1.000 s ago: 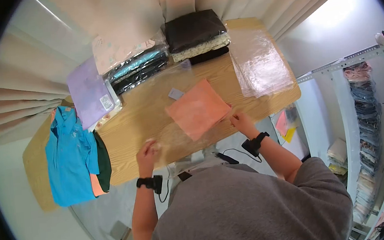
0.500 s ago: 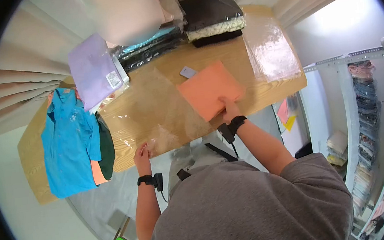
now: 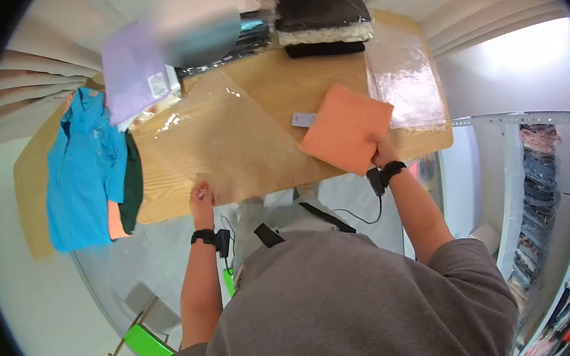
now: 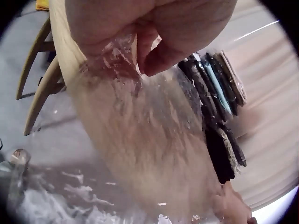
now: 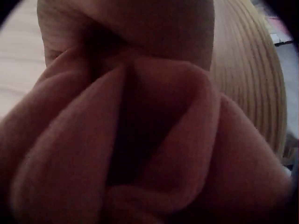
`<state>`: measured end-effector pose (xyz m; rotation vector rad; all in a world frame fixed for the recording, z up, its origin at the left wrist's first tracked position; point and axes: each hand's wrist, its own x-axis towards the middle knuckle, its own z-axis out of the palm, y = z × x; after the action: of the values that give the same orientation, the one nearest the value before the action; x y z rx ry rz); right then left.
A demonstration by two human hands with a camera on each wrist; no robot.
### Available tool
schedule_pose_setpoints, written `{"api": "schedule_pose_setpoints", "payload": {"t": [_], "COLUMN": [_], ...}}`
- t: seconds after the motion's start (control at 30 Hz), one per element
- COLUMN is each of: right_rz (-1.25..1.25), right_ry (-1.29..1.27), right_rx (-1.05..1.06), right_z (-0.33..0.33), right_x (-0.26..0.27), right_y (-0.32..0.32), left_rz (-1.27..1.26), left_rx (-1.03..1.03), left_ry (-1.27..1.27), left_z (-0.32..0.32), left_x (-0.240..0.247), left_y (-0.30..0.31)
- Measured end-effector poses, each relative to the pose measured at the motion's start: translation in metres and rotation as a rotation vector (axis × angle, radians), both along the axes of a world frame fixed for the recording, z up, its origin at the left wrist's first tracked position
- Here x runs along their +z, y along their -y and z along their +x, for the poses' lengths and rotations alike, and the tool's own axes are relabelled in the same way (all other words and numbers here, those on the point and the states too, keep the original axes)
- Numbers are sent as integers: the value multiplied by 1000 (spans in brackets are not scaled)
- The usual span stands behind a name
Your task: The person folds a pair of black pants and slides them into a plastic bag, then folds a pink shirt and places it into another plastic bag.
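Observation:
My right hand [image 3: 384,151] grips a folded orange garment [image 3: 345,127] by its near right corner, thumb on top. In the right wrist view the soft folds of the garment [image 5: 70,149] bunch below the hand. A white tag [image 3: 303,119] shows at the garment's left corner. At the table's front edge my left hand [image 3: 201,198] pinches the rim of a large clear plastic bag [image 3: 226,135], which spreads over the middle of the table. Seen from the left wrist, the thin film of the bag [image 4: 135,126] hangs from the fingertips, wrinkled and see-through.
Bagged clothes in a dark stack [image 3: 322,9] and a lilac packet [image 3: 134,76] sit along the back of the wooden table [image 3: 269,83]. A blue shirt [image 3: 85,170] drapes over the left end. Clear bags [image 3: 403,84] lie at right. Shelving [image 3: 519,117] stands beyond.
My right hand has taken hold of the orange garment and moved it to the right, away from the bag. My left hand has drawn the clear bag's edge slightly leftward.

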<state>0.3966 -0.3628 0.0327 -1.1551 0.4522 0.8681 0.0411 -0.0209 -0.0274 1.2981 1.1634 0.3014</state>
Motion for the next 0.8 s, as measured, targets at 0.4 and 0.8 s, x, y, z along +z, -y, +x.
{"api": "schedule_pose_setpoints", "payload": {"t": [0.4, 0.8], "right_rz": [266, 333], "right_ry": [101, 155], "right_rx": [133, 220], "right_z": [83, 81], "right_x": [40, 90], "right_y": [53, 86], "left_rz": [1037, 1048], "left_rx": [-128, -719], "left_ry": [-623, -519], "left_z": [80, 117], "left_x": [30, 18], "left_y": [126, 187]}}
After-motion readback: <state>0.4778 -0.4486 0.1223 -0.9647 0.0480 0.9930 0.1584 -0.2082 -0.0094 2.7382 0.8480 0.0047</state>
